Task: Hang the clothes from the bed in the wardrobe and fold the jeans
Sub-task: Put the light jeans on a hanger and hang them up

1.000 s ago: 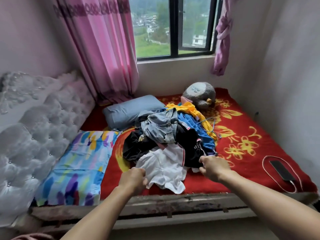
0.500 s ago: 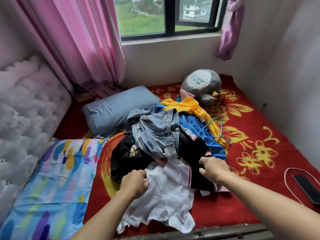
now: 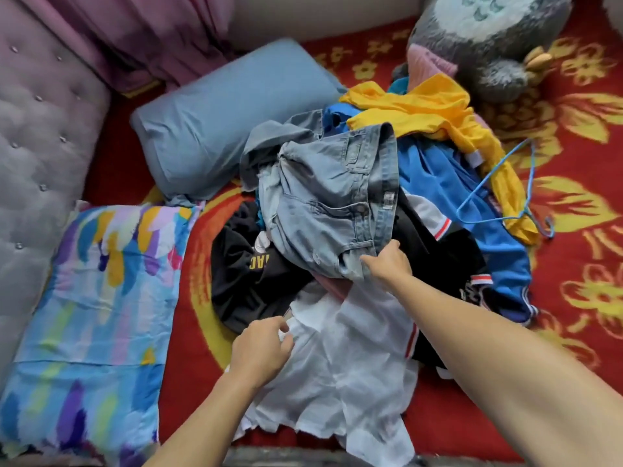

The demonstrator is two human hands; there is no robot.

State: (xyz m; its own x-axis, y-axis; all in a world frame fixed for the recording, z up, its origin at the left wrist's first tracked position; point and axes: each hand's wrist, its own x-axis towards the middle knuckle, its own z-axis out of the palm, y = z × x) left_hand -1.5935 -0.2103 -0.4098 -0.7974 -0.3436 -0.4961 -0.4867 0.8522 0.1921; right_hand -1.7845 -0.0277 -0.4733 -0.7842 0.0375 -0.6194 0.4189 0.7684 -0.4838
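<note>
A pile of clothes lies on the bed's red flowered blanket [image 3: 573, 183]. Light blue jeans [image 3: 330, 200] sit on top of the pile. My right hand [image 3: 387, 261] grips the jeans at their near edge. A white shirt [image 3: 347, 358] spreads out at the front, and my left hand [image 3: 259, 348] pinches its left edge. Under the jeans lie a black garment with yellow letters [image 3: 242, 281], a blue jacket [image 3: 448, 197] and a yellow garment [image 3: 424, 109]. A blue wire hanger [image 3: 495, 193] rests on the jacket.
A grey-blue pillow [image 3: 219, 119] and a striped multicoloured pillow [image 3: 94, 298] lie to the left, against a grey tufted headboard [image 3: 37, 156]. A grey plush toy [image 3: 495, 38] sits at the back right. Pink curtains [image 3: 135, 35] hang behind.
The view has dropped and closed in on the pile. My right hand has moved from the black garment's edge up to the jeans and taken hold of them. My left hand stays on the white shirt.
</note>
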